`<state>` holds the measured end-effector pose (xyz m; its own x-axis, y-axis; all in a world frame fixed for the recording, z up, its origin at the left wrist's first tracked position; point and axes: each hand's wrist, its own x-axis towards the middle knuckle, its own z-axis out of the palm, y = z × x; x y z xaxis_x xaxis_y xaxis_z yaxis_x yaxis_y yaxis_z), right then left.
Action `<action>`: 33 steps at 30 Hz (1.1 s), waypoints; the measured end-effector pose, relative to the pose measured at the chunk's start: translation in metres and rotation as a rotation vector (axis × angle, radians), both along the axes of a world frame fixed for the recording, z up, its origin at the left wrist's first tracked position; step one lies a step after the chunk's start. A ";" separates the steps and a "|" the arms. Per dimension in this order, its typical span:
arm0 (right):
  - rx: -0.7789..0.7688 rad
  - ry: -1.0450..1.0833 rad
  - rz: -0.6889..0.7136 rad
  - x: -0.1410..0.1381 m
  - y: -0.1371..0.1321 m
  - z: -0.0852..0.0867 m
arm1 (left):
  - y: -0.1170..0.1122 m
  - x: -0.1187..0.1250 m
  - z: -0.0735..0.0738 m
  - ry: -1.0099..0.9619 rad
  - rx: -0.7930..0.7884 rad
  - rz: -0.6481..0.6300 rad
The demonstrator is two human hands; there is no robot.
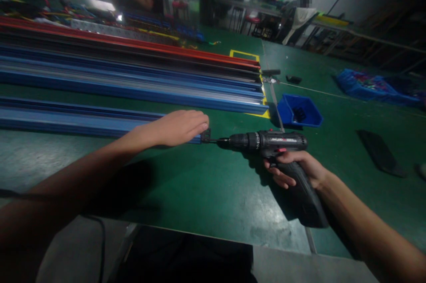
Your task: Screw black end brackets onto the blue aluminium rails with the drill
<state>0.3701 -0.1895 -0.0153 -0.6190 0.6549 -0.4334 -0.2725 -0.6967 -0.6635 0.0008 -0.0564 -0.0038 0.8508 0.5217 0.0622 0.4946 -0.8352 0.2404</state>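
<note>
My left hand lies palm down on the right end of a long blue metal rail, fingers together and curled over its end. A small black end piece sits at that end of the rail. My right hand grips the handle of a black cordless drill. The drill lies level, and its bit points left and touches the black end piece.
Several long blue, black and red rails lie side by side farther back on the green table. A blue bin with dark parts stands right of them. A flat black piece lies at right. People work at benches behind.
</note>
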 end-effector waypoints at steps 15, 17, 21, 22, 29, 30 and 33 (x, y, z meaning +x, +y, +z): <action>-0.005 -0.007 0.009 0.000 0.001 0.000 | -0.001 0.001 0.002 0.011 -0.001 0.001; -0.005 -0.010 0.011 0.000 0.001 0.000 | -0.001 0.001 0.002 0.004 -0.005 0.000; -0.004 -0.013 0.007 0.001 0.001 -0.001 | -0.001 0.000 0.002 -0.021 -0.012 0.002; -0.004 -0.009 0.006 0.001 0.001 -0.001 | -0.001 0.000 0.001 -0.021 -0.015 0.003; -0.011 -0.007 0.005 0.001 0.000 -0.001 | 0.000 0.000 0.000 0.002 0.000 -0.007; -0.009 -0.005 0.006 0.001 0.000 -0.001 | 0.000 0.000 -0.001 -0.001 0.001 -0.006; -0.006 0.002 0.008 0.000 0.000 0.000 | 0.000 0.000 0.000 0.001 -0.004 -0.001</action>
